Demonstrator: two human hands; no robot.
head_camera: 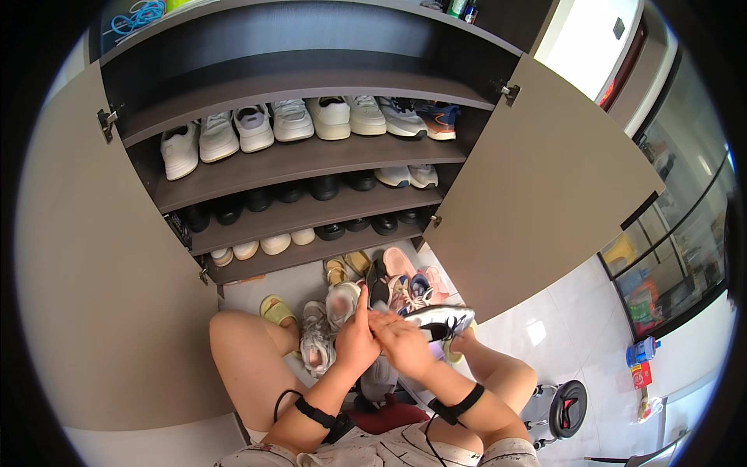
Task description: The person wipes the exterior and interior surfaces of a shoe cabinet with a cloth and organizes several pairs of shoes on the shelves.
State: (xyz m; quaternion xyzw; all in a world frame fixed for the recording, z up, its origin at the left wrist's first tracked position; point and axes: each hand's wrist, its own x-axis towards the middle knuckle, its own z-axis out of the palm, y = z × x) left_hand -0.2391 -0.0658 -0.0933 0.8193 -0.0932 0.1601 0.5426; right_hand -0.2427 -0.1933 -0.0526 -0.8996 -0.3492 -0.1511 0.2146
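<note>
A white sneaker with a dark opening and dark laces (449, 323) is held in the air, its toe pointing right. Its heel end runs behind my right hand (402, 345), towards the hidden fingers of my left hand (357, 341). One left digit points upward. The right fingers are bent across the left palm, over the heel end, and a small pale patch shows between the hands. Whether the right hand grips anything is hidden. Below, on the floor, are white sneakers (317, 344), tan sandals (337, 272), a pink slipper (398, 262) and laced shoes (408, 292).
The shoe cabinet (309, 166) in front holds rows of white and black shoes. Its left door (111, 262) and right door (543, 187) stand wide on both sides. A small wheeled stool (567, 410) is at right, near a blue water bottle (642, 351).
</note>
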